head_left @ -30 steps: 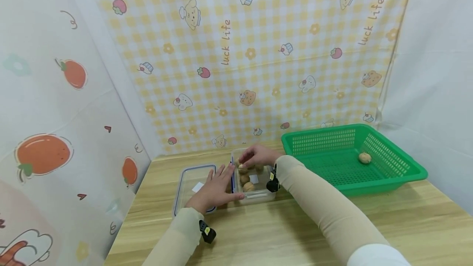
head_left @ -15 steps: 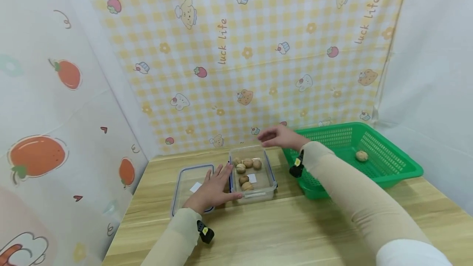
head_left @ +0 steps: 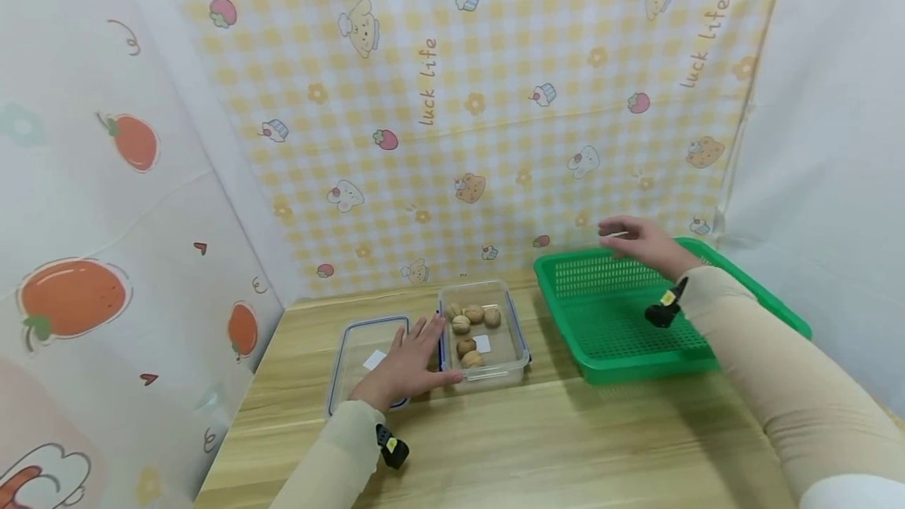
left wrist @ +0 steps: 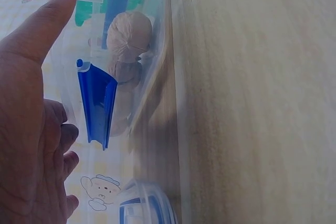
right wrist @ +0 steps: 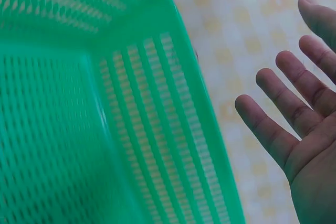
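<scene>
My left hand (head_left: pixel 406 364) rests with spread fingers against the left and front rim of a clear plastic box (head_left: pixel 505 371). Several walnuts (head_left: pixel 473 358) lie inside that box beside a small white label. In the left wrist view the thumb lies along the box's edge, near a blue latch flap (left wrist: pixel 97 106) and a walnut (left wrist: pixel 129 34) seen through the wall. My right hand (head_left: pixel 646 243) hovers above the back of a green plastic basket (head_left: pixel 615 370), holding nothing. Its fingers look extended in the right wrist view, apart from the basket's rim (right wrist: pixel 202 98).
A clear lid (head_left: pixel 341 368) with a blue seal lies left of the box, partly under my left hand. The wooden table (head_left: pixel 509 446) carries everything. A checked cloth (head_left: pixel 424 155) hangs behind, and a white cloth (head_left: pixel 827 179) stands at the right.
My right hand has left the box, fingers opened, and moved right over the green basket. The basket's walnut is now hidden behind the right arm. My left hand stays at the box.
</scene>
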The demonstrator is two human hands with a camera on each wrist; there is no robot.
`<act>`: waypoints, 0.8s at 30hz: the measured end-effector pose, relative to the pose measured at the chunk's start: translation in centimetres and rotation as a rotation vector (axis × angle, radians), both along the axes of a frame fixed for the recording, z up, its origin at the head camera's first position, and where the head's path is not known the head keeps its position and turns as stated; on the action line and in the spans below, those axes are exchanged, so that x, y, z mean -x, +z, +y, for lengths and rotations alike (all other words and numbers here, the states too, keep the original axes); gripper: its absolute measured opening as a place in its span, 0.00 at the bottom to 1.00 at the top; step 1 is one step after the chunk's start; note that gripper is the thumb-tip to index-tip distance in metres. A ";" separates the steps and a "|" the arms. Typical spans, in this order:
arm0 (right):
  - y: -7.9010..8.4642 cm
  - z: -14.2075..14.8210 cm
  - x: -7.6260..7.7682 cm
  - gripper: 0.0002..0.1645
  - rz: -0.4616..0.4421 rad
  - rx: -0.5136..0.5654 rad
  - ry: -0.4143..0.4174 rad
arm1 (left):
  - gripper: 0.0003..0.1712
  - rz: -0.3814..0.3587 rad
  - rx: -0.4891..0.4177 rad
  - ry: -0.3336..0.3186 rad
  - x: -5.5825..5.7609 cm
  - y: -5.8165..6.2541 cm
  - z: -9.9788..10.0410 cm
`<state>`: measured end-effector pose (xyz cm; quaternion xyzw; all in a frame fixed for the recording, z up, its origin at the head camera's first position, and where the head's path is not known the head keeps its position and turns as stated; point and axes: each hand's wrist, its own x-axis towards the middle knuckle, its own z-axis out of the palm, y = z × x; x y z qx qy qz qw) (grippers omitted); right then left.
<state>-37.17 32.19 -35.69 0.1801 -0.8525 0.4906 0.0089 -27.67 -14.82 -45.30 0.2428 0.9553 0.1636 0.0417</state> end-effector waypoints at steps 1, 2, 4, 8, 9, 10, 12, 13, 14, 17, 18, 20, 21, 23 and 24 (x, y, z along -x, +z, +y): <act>-0.2 0.9 -0.1 0.36 -0.004 -0.002 -0.019 | 0.65 -0.001 0.000 0.000 0.0 0.0 0.0; -0.4 1.7 -0.2 0.37 -0.006 -0.013 -0.039 | 0.65 -0.002 -0.003 0.000 0.0 0.0 0.0; -1.0 3.3 -0.4 0.39 -0.016 -0.023 -0.076 | 0.65 -0.002 -0.002 0.001 -0.1 0.0 0.0; -2.1 6.0 -1.0 0.41 -0.067 -0.014 -0.119 | 0.64 -0.002 -0.010 0.004 -0.1 -0.1 0.0; -2.3 6.4 -1.2 0.42 -0.085 -0.014 -0.129 | 0.64 0.000 -0.009 0.005 0.0 -0.1 -0.1; -2.5 7.0 -1.4 0.42 -0.104 -0.022 -0.130 | 0.64 0.003 -0.008 0.004 0.0 -0.1 -0.1; -2.7 7.7 -1.8 0.44 -0.142 -0.039 -0.129 | 0.64 0.006 -0.007 0.004 0.0 -0.2 -0.1; -2.8 8.0 -1.9 0.45 -0.159 -0.055 -0.129 | 0.64 0.007 -0.007 0.005 0.1 -0.2 -0.1; -2.9 8.3 -2.0 0.46 -0.176 -0.074 -0.129 | 0.65 0.008 -0.005 0.005 0.1 -0.3 -0.2; -2.9 8.8 -2.3 0.50 -0.232 -0.130 -0.142 | 0.65 0.011 0.001 0.005 0.1 -0.3 -0.2; -2.9 9.0 -2.4 0.51 -0.250 -0.154 -0.148 | 0.65 0.010 0.004 0.005 0.1 -0.3 -0.2; -3.0 9.3 -2.5 0.53 -0.291 -0.200 -0.164 | 0.65 0.010 0.014 0.005 0.1 -0.3 -0.2; -3.1 9.4 -2.5 0.53 -0.307 -0.222 -0.166 | 0.65 0.011 0.014 0.003 0.1 -0.3 -0.1; -3.4 9.8 -2.6 0.53 -0.338 -0.252 -0.168 | 0.65 0.013 0.009 0.002 0.1 -0.3 -0.1; -3.6 10.0 -2.6 0.53 -0.346 -0.268 -0.165 | 0.65 0.011 0.008 0.001 0.1 -0.3 -0.1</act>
